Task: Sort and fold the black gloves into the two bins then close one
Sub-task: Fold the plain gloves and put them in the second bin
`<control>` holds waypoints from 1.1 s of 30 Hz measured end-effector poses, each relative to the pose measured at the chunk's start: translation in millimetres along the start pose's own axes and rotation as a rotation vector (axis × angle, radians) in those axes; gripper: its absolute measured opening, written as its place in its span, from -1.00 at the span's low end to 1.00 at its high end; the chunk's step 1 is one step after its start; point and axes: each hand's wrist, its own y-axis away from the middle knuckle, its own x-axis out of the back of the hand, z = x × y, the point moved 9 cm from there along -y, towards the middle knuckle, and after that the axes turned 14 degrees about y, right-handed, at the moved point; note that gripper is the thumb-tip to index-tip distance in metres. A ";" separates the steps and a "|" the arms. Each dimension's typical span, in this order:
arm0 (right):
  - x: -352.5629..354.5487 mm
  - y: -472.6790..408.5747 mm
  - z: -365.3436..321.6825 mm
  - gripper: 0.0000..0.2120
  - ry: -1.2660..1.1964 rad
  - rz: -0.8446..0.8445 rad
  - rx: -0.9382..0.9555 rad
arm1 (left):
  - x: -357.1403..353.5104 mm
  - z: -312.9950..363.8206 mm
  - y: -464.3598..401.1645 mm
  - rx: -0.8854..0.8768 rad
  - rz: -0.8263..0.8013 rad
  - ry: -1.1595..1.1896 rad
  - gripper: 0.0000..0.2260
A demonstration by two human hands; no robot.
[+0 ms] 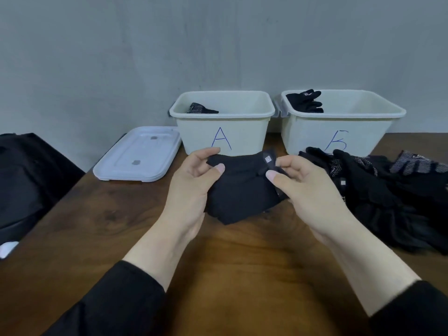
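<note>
A folded black glove (242, 187) with a small white tag is held above the wooden table between both hands. My left hand (191, 187) grips its left edge and my right hand (308, 190) pinches its right edge. Behind it stand two white bins: bin A (223, 134) with a dotted-cuff glove (200, 109) inside, and bin B (339, 132) with a black glove (306, 101) lying on its back left rim. A pile of black gloves (388, 197) lies on the table at the right.
A white lid (138, 156) lies flat on the table left of bin A. A dark bag or chair (21, 180) stands off the table's left edge. A grey wall runs right behind the bins.
</note>
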 end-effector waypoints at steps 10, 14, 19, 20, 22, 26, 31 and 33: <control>6.7 7.3 -1.8 -0.88 -0.062 0.151 0.090 | -3.2 23.2 -16.6 -0.094 -0.066 -0.170 -0.74; 8.6 4.2 25.8 -0.84 -0.148 0.233 -0.050 | -4.5 -1.2 -25.3 0.155 -0.152 -0.141 -0.62; -5.6 6.2 41.3 -0.60 -0.181 0.149 -0.131 | 8.6 -36.5 -18.3 0.286 -0.157 -0.080 -0.40; -7.9 7.5 39.3 -0.58 -0.134 0.123 -0.117 | 13.4 -35.3 -22.8 0.252 -0.130 -0.090 -0.40; -10.1 11.9 36.8 -0.63 -0.009 0.082 -0.077 | 17.1 -24.5 -38.4 0.144 -0.118 -0.274 -0.45; -16.7 26.5 46.7 -0.80 0.732 -0.032 -0.053 | 5.7 -8.8 -63.7 -0.113 -0.180 -1.122 -0.51; -27.3 32.1 28.1 -0.70 0.893 -0.071 0.238 | -9.8 -22.5 -12.8 -0.301 -0.158 -1.441 -0.73; -44.0 34.5 33.3 -0.68 0.881 -0.228 0.302 | -2.1 -51.3 2.7 -0.122 -0.245 -1.573 -0.62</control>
